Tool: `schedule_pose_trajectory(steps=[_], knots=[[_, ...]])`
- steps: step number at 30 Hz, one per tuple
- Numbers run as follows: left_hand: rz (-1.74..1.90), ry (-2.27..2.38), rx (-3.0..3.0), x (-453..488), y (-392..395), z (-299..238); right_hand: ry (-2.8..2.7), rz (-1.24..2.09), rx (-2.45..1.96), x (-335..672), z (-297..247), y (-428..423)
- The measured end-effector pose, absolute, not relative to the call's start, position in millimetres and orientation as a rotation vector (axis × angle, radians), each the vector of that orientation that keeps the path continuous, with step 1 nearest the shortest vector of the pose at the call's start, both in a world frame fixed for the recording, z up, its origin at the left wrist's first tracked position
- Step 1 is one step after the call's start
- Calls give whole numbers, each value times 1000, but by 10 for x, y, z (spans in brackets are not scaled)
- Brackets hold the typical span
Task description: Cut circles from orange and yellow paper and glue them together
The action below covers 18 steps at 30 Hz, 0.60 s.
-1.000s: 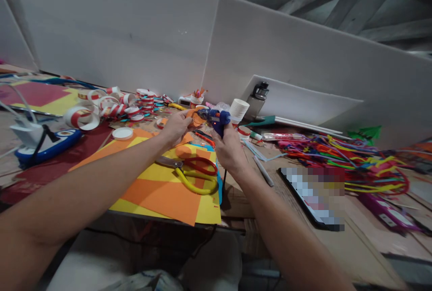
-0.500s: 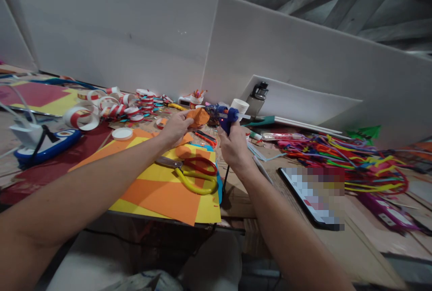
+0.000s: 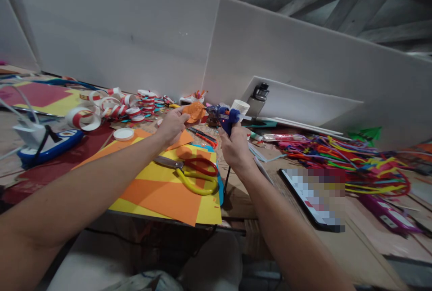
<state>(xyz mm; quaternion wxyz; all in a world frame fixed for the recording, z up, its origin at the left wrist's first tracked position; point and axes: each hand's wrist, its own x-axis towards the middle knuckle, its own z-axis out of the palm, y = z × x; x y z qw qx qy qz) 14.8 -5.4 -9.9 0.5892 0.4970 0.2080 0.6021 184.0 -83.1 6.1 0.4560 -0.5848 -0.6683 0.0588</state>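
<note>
The orange paper piece (image 3: 195, 112) is pinched in the closed grip of the left hand (image 3: 172, 127) and raised above the desk (image 3: 337, 246). It looks crumpled and rounded. The right hand (image 3: 234, 147) is wrapped tight round the handle of the glue gun (image 3: 227, 118), just right of the left grip. The nozzle points at the paper, seemingly a little apart from it.

I judge this to be gluing. The tip and paper must meet steadily, with the fingers kept off the hot nozzle.

Below the grips, scissors (image 3: 192, 172) lie on coloured sheets (image 3: 162, 192). A cup (image 3: 240, 107) stands just behind the gun.
</note>
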Motion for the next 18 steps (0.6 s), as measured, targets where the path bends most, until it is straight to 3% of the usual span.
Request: schedule_pose_trajectory(steps=[18], knots=[[1395, 490, 1145, 147, -65, -98, -1640, 77, -1439, 1850, 57, -822]])
